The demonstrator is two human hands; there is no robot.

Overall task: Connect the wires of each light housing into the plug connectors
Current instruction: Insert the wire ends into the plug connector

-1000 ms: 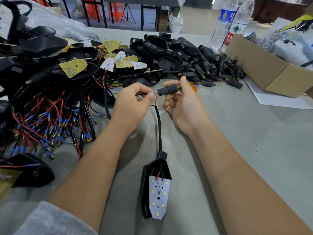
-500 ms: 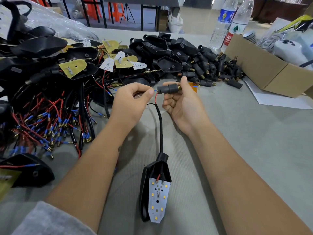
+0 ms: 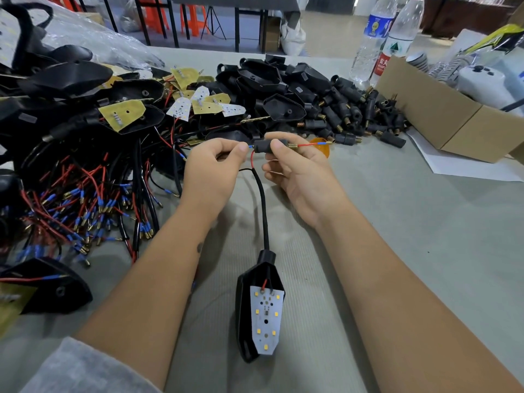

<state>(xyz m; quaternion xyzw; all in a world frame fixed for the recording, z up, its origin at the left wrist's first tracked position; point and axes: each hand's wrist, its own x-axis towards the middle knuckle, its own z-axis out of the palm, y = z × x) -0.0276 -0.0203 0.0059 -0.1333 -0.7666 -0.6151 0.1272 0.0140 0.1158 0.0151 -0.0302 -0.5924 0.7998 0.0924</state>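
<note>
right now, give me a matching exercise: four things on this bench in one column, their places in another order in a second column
Things:
1. black plug connector
2. black light housing with white LED board
3. brown cardboard box
4. clear plastic water bottles

Places:
A. far right of the table
B. lying between the forearms
C. standing behind the box's left corner
D. pinched in the right hand, near the left hand

Pairs: 1-D, 2-B, 3-A, 4-C
</note>
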